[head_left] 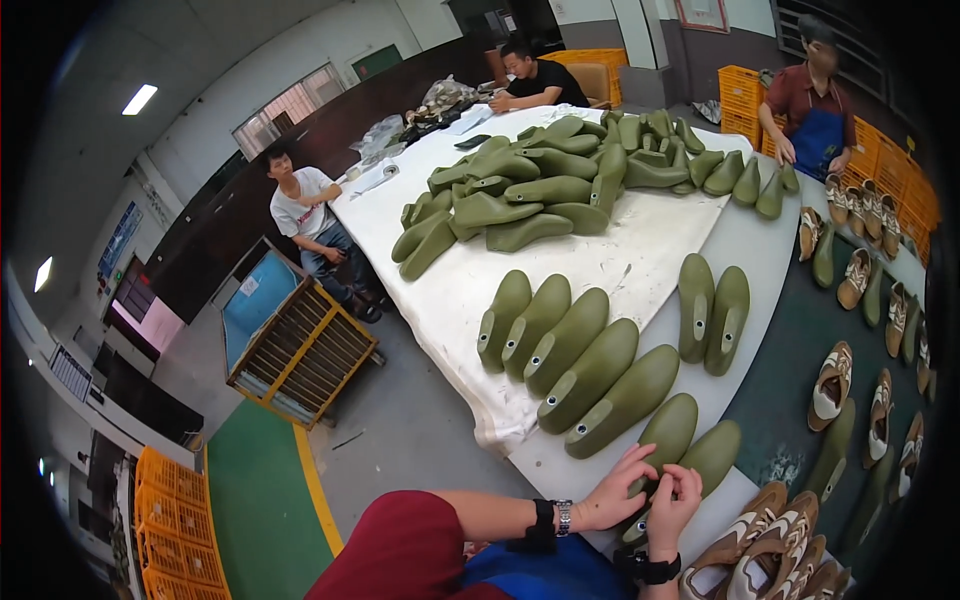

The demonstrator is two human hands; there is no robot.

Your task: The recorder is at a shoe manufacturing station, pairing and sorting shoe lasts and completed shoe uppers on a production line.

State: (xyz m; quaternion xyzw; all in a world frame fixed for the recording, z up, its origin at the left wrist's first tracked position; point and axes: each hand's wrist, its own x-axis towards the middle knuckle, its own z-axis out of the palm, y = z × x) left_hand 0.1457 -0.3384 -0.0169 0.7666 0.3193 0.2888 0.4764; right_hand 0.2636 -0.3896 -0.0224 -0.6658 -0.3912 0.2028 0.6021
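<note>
Two green shoe lasts lie side by side at the table's near edge, toes pointing away: a left last (672,428) and a right last (715,452). My left hand (612,492), with a metal watch and black band at the wrist, has its bent fingers on the heel part of the left last. Close beside it, my right hand (674,510) curls its fingers over the heel end of the pair. The hands partly hide those ends. Just beyond stands a slanted row of several more lasts (590,345), with another pair of lasts (712,315) to its right.
A large heap of green lasts (540,185) covers the far table (420,290). Brown-and-white sneakers (765,540) and lasts line a dark green surface (765,400) at right. A wooden cart (305,345) and orange crates (175,520) stand left. Three other people are around the table.
</note>
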